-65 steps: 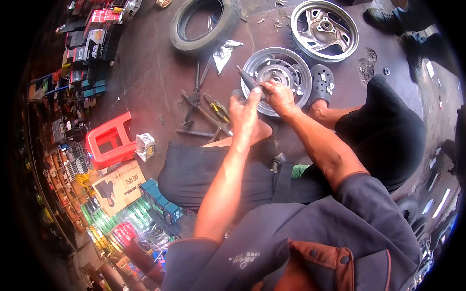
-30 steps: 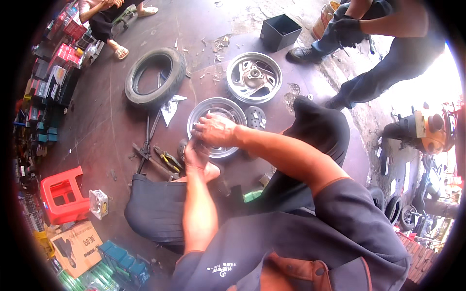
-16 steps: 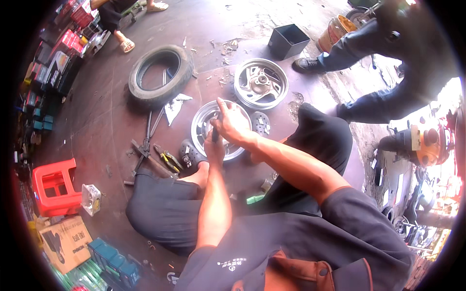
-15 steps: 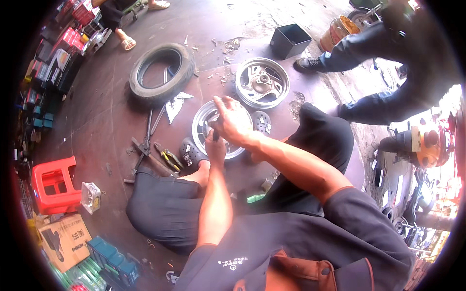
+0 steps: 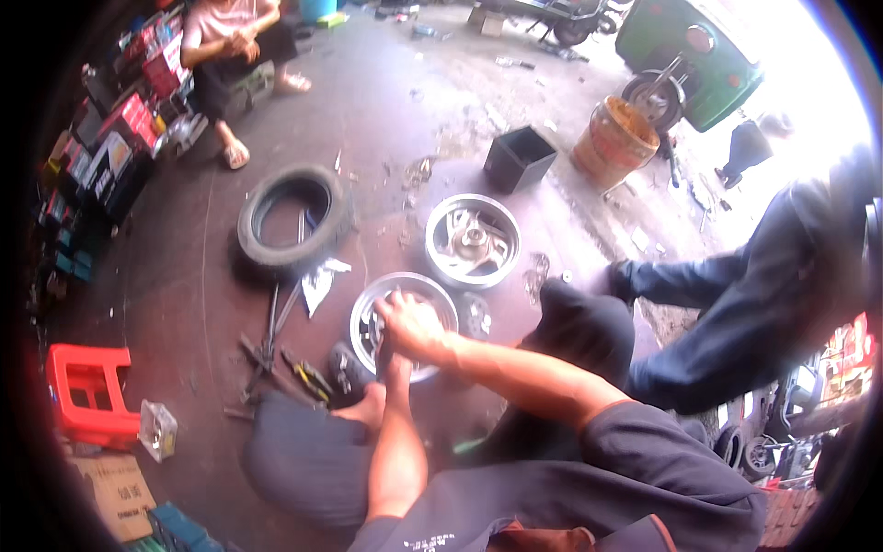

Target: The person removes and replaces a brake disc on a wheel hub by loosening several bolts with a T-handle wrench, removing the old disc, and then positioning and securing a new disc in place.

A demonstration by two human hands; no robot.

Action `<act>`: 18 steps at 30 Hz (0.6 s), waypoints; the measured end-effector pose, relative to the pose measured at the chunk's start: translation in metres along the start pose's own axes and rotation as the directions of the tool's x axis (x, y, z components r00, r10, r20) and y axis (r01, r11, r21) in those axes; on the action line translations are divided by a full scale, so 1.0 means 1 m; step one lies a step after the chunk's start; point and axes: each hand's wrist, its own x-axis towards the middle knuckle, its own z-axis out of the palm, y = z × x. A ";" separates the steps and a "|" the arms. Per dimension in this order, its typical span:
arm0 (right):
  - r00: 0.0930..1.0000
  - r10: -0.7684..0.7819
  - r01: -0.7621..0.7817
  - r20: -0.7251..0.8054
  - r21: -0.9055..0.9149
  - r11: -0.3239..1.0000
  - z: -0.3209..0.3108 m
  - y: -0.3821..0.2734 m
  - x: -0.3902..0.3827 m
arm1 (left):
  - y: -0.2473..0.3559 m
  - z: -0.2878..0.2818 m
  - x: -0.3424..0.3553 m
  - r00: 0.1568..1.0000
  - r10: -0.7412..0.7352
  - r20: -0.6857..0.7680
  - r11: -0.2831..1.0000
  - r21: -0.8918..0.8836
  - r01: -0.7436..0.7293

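Observation:
Both my hands are over the nearer silver wheel rim [image 5: 357,324], which lies flat between my feet. My right hand [image 5: 416,329] is bent over the rim's centre, its fingers curled and smeared by motion. Just under it, my left hand [image 5: 397,370] is closed around a small dark object, mostly hidden, whose kind I cannot make out. The two hands meet or overlap. Beyond them lies a second silver wheel rim [image 5: 450,264] with curved spokes. A black tyre [image 5: 342,219] rests on the floor to the left, with metal bars [image 5: 273,317] reaching into its opening.
Yellow-handled pliers [image 5: 313,379] lie beside my left shoe [image 5: 348,368]. A red stool [image 5: 66,391] and a clear box [image 5: 157,430] stand at left. Farther off are a black bin [image 5: 520,164] and an orange-brown bucket [image 5: 612,147]. People are seated far left and standing at right.
The view has tipped upward, so the rims, tyre and hands sit lower and more background shows. My right hand's fingers, stretched before, look more bent. The standing person's legs have shifted.

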 end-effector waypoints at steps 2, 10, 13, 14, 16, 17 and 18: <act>0.956 -0.279 0.272 0.096 0.079 0.959 -0.019 -0.004 -0.007 | -0.032 0.004 -0.005 1.000 -0.004 0.014 0.982 0.188 0.001; 0.967 -0.008 -0.029 0.256 0.138 0.990 0.042 0.081 -0.004 | 0.091 0.015 0.008 0.979 -0.181 0.093 0.961 0.228 0.156; 0.914 0.306 -0.393 0.264 0.403 0.827 0.001 0.006 -0.006 | 0.035 -0.016 -0.006 0.996 -0.087 -0.002 0.995 -0.058 0.087; 0.960 0.247 -0.276 0.133 0.283 0.919 -0.014 -0.001 -0.013 | 0.031 -0.015 -0.004 0.992 -0.120 0.046 0.993 0.003 0.120; 0.987 0.159 -0.158 -0.001 0.136 0.978 -0.030 0.000 -0.016 | 0.022 -0.009 0.002 0.986 -0.145 0.087 0.988 0.063 0.140; 0.998 -0.035 0.028 0.061 0.109 0.994 -0.038 0.002 -0.017 | 0.015 -0.002 0.004 0.993 -0.095 0.064 0.956 -0.271 0.109; 0.967 -0.220 0.209 0.128 0.093 0.973 -0.043 0.005 -0.016 | 0.011 0.004 0.006 0.998 -0.052 0.033 0.817 -0.573 0.062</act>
